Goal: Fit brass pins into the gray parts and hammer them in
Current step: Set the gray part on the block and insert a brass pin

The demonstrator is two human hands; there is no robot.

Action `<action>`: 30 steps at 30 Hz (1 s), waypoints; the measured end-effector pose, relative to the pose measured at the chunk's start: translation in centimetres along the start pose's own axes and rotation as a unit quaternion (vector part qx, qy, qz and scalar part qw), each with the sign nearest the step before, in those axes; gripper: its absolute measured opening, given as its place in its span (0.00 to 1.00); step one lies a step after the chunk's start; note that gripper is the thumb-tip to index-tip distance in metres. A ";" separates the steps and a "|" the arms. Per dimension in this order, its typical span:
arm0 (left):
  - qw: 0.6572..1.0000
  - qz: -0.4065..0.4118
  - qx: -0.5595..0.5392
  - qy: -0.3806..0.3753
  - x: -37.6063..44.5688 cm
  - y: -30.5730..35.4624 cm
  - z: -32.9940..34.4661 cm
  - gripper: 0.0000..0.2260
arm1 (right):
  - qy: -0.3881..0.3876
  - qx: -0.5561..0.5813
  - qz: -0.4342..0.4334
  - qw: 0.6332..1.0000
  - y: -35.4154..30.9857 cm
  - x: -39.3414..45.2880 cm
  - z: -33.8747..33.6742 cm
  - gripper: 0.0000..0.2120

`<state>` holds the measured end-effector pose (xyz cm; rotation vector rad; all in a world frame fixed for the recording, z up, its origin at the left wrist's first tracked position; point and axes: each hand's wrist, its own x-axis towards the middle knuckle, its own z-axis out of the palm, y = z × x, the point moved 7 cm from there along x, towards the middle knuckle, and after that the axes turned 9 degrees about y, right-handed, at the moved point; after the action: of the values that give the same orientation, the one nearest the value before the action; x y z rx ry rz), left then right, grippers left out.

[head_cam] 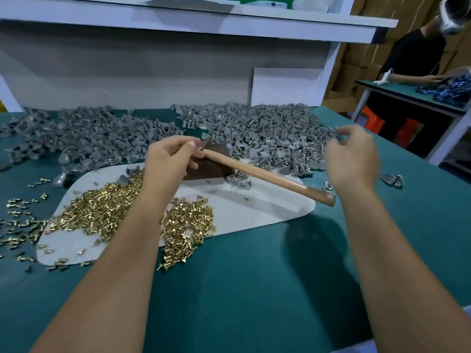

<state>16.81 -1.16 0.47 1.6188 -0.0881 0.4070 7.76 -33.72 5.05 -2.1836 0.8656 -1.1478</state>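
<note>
Head view only. Left hand (pixel 169 159) is seen over the dark block (pixel 206 169), fingers curled near the top end of the hammer handle (pixel 267 175); whether the handle or a gray part is pinched cannot be told, the fingertips being hidden. The hammer is laid across the white mat (pixel 242 212), butt end pointing right. Right hand (pixel 350 155) is raised above the right-hand heap of gray parts (pixel 267 131), fingers loosely curled; something small may be held at the fingertips, but blur prevents a firm call. A second heap of gray parts (pixel 84 133) is spread at far left. Brass pins (pixel 102 212) are piled on the mat under the left forearm, with strays scattered over the green worktop (pixel 254 289). Judged step: a part is being fetched and seated before pinning. To do it well, the part should be set flat on the block with its hole upward, one pin started straight by fingers, then the handle taken lower down and the pin tapped squarely, fingers kept off the strike line.
</note>
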 end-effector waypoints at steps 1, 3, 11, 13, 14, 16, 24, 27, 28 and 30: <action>0.999 -0.004 -0.017 0.046 0.5 0.1 -1.3 0.10 | 0.005 0.031 -0.040 0.999 -2.6 -0.8 0.3 0.14; 0.989 -0.012 -0.041 0.142 1.3 -0.1 -4.3 0.11 | -0.029 0.094 -0.123 0.987 -7.7 -3.6 1.5 0.12; 0.940 -0.023 0.314 0.133 3.0 -3.7 -7.7 0.19 | -0.439 -0.034 -0.432 0.787 -16.4 -20.3 11.8 0.17; 0.904 -0.002 0.418 0.087 3.2 -4.0 -6.9 0.25 | -0.445 -0.044 -0.441 0.778 -16.2 -21.2 12.7 0.14; 0.894 -0.007 0.443 0.069 3.3 -4.3 -6.7 0.25 | -0.440 -0.028 -0.439 0.783 -16.0 -21.2 12.7 0.12; 0.884 -0.029 0.465 0.035 3.5 -5.0 -6.3 0.24 | -0.422 0.006 -0.430 0.798 -15.7 -21.1 12.6 0.07; 0.881 -0.049 0.456 0.114 2.8 -4.0 -8.0 0.19 | -0.411 0.038 -0.427 0.804 -15.1 -21.2 12.0 0.05; 0.866 -0.081 0.484 0.096 2.8 -4.3 -8.6 0.15 | -0.393 0.090 -0.404 0.821 -15.4 -21.0 11.2 0.02; 0.870 -0.080 0.478 0.087 2.8 -4.4 -8.5 0.15 | -0.386 0.112 -0.389 0.829 -15.5 -20.8 10.9 0.01; 0.878 -0.070 0.467 0.083 2.9 -4.3 -8.4 0.18 | -0.371 0.143 -0.362 0.843 -15.5 -20.2 10.7 0.03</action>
<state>19.02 7.96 -2.42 2.5106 0.4196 0.5105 12.59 -6.97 -0.07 -2.4309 -0.4776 -0.5259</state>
